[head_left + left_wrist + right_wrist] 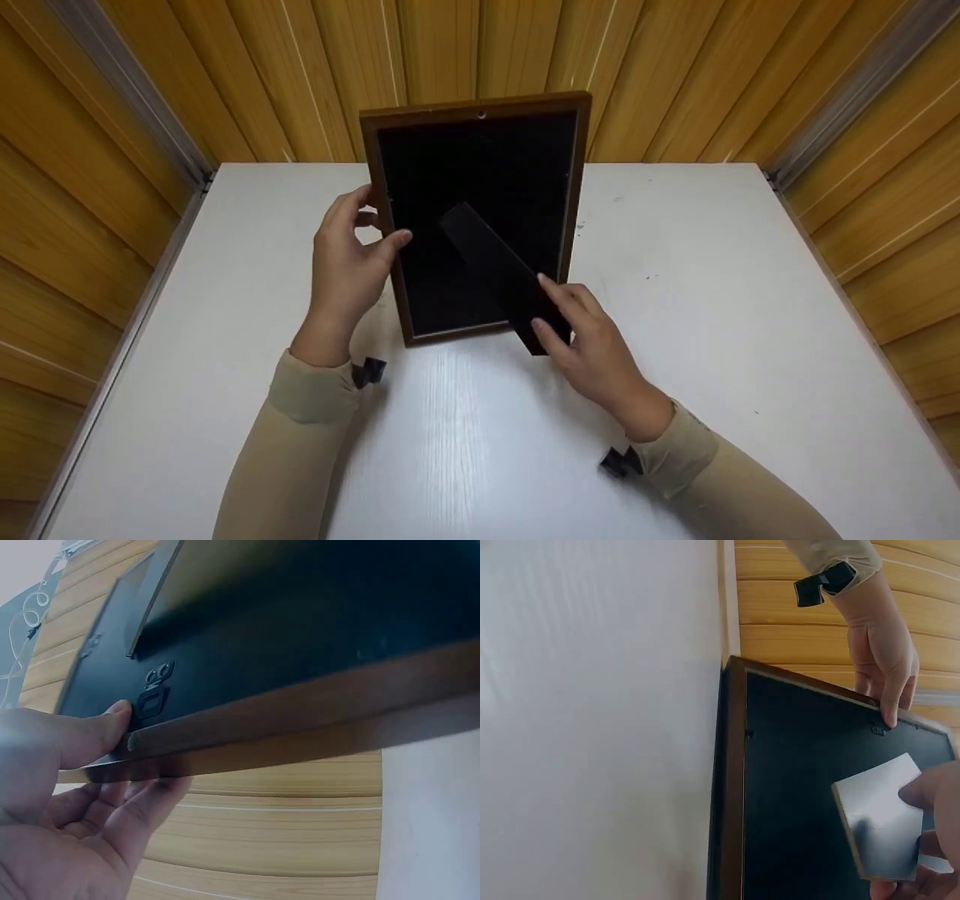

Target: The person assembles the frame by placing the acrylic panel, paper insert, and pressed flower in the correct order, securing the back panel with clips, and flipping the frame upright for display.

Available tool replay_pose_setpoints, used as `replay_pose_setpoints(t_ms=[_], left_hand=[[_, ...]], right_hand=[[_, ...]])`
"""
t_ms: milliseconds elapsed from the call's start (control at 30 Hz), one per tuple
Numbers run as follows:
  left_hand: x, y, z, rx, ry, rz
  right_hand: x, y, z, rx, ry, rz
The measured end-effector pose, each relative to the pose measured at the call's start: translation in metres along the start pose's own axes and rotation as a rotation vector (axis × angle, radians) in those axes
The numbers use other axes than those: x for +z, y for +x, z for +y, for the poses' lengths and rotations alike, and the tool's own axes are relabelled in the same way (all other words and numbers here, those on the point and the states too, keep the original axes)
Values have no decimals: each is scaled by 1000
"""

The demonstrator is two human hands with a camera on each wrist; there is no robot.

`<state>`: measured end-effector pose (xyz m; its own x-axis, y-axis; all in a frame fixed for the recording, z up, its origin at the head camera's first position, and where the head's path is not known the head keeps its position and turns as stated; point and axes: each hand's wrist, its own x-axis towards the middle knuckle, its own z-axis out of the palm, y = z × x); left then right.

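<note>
A picture frame [476, 334] with a brown wooden border and a black back panel [487, 157] is held up, its back toward me. My left hand [349, 262] grips its left side, thumb on the back and fingers behind the border. In the left wrist view that thumb lies beside a small metal hanger [152, 699] on the panel. My right hand [592, 341] pinches the lower end of the black easel leg [487, 247], which slants out from the panel. The leg's free end looks shiny in the right wrist view. The frame's front is hidden.
The white table [465, 450] lies under my arms, with small dark specks to the right. Wood-panelled walls [517, 45] stand behind and on both sides. A small black device [369, 372] sits at my left cuff, another [619, 462] at my right. A white cable [30, 611] hangs at the far left.
</note>
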<state>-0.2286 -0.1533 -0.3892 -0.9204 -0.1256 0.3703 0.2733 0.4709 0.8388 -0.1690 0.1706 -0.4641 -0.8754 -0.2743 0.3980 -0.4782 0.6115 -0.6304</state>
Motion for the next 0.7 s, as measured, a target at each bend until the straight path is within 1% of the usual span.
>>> replay_pose_setpoints(t_ms=[133, 200, 300, 467, 533, 700], left_hand=[[2, -1, -2, 96, -24, 32], [4, -1, -4, 126, -25, 40], [5, -2, -7, 143, -25, 43], [8, 0, -11, 169, -23, 48], [11, 0, -13, 190, -10, 57], [17, 0, -23, 248, 36, 71]], right_hand=[[1, 2, 5, 10, 53, 22], [2, 3, 9, 13, 79, 33], [3, 4, 12, 17, 107, 42], [5, 7, 16, 10, 112, 51], [6, 8, 16, 5, 111, 42], [8, 11, 18, 17, 121, -15]])
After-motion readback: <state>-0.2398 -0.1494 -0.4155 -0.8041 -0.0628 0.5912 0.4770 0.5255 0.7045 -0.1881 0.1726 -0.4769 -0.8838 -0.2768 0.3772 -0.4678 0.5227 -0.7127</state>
